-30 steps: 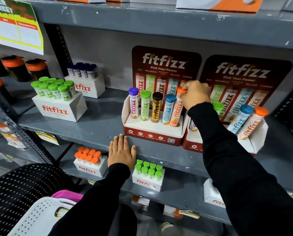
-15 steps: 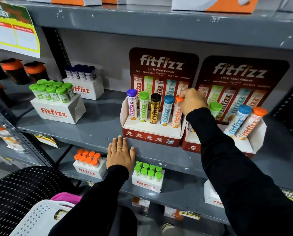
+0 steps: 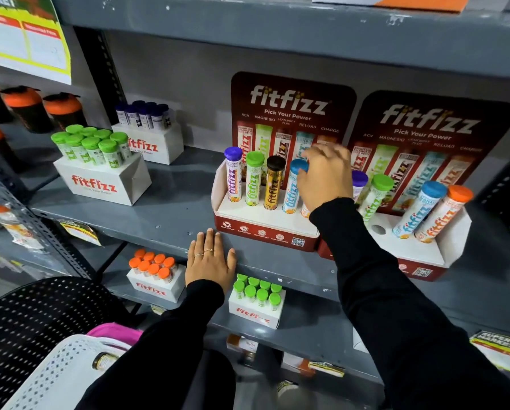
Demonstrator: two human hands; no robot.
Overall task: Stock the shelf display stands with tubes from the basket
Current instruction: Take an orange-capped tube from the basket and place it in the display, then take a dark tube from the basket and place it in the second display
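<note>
Nearest, the white basket holds 1 tube. Above it, the left hand lies flat, fingers spread, on the shelf edge. Beyond, the "fitfizz Pick Your Power" stand holds tubes; the right hand, blurred, hovers with fingers loosely apart over them.

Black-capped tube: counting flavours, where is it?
Head view, centre: the black-capped tube stands upright in the left stand, between the green-capped tube and blue-capped tube.

Two red fitfizz display stands, left one and right one. Left stand shows four capped tubes plus one mostly hidden behind a hand; right stand has four. Four white fitfizz boxes. Three orange-lidded shakers far left.
</note>
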